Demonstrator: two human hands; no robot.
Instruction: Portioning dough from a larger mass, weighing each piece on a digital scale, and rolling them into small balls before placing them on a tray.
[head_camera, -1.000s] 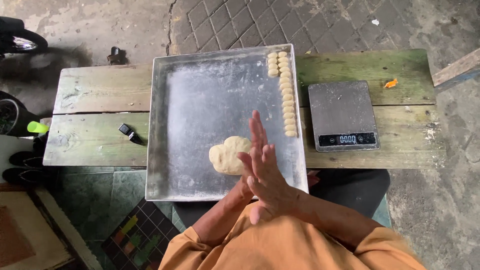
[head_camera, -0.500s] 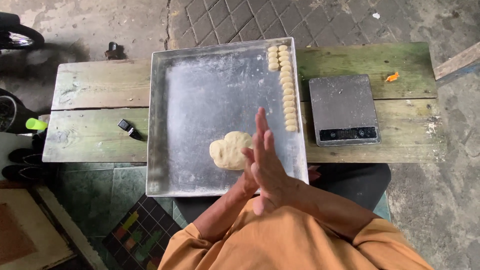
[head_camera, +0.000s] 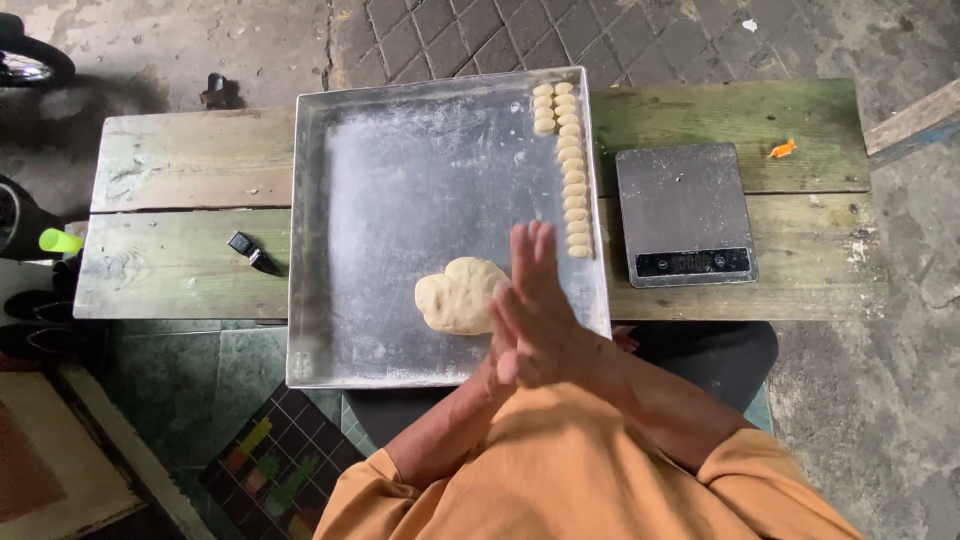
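A lump of pale dough (head_camera: 458, 295) lies on the floured floor of a big square metal tray (head_camera: 400, 170), just to the left of the person's two hands and not touching them. The lump is soft-edged, roughly heart-shaped and matte, with a dimpled top. The hands are pressed palm to palm above the tray's near right corner, fingers stretched flat and pointing away from the body; the right hand (head_camera: 545, 300) lies over the left hand (head_camera: 503, 350), and whether a bit of dough sits between the palms cannot be told. Beyond the fingertips, along the tray's right wall, runs a line of small dough balls (head_camera: 572, 180), doubled at the far end, each one round and of like size. The tray rests on a weathered wooden bench (head_camera: 170, 215) of two planks, green with stain in places. To the right of the hands, on the same planks, stands a grey kitchen scale (head_camera: 685, 210), its dark display strip facing the person. Farther right lies a small orange scrap (head_camera: 783, 149). To the left of the hands, past the tray, sits a small black object (head_camera: 250, 250) on the wood. Under the bench the ground is grey paving brick and rough concrete. The person wears orange sleeves (head_camera: 560, 470), which fill the near edge of the view.
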